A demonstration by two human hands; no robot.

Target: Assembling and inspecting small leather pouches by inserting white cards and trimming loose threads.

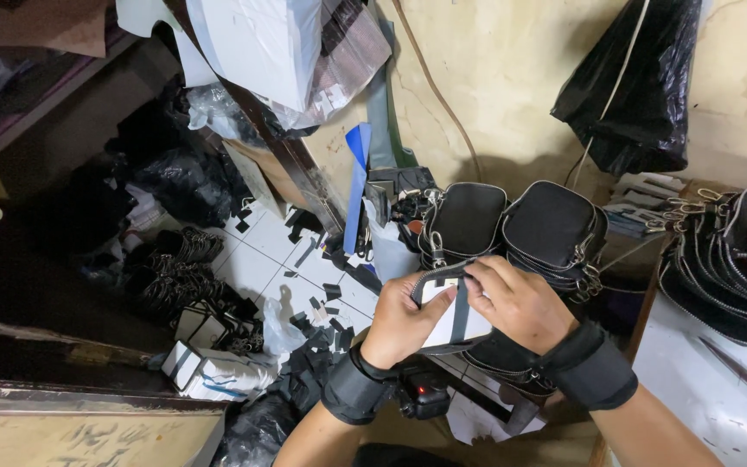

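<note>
two hands pinch one small black pouch (477, 342) at near centre: left hand (404, 324) closed on its white insert and zipper end, right hand (516, 303) gripping the top. i judge the zipper could jam on the insert.

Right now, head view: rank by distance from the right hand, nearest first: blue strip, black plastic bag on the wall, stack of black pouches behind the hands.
1. Stack of black pouches: just above the right hand, behind its fingers.
2. Blue strip: up and to the left, leaning by the wall.
3. Black plastic bag: farthest, hanging high on the wall at upper right.
</note>
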